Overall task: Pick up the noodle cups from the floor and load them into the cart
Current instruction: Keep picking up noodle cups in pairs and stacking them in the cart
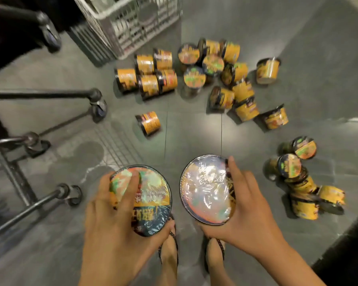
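My left hand (pixel 114 219) grips a yellow noodle cup (pixel 151 205) from above, its printed lid facing up. My right hand (pixel 246 205) holds a second noodle cup (pixel 205 188) by its side, the shiny foil lid turned toward me. Both cups are lifted above the grey floor, in front of my feet. Several more yellow cups lie scattered on the floor: a single one (pixel 148 122) ahead, a large cluster (pixel 194 69) farther off, and a smaller heap (pixel 302 182) at the right. The cart's black frame and wheels (pixel 97 104) stand at the left.
A white wire basket (pixel 128 23) rests on the floor at the top, just behind the big cluster. The cart's lower bars and casters (pixel 72 193) reach close to my left hand. My sandalled feet (pixel 170 252) stand below the cups. A dark edge (pixel 347 244) borders the lower right.
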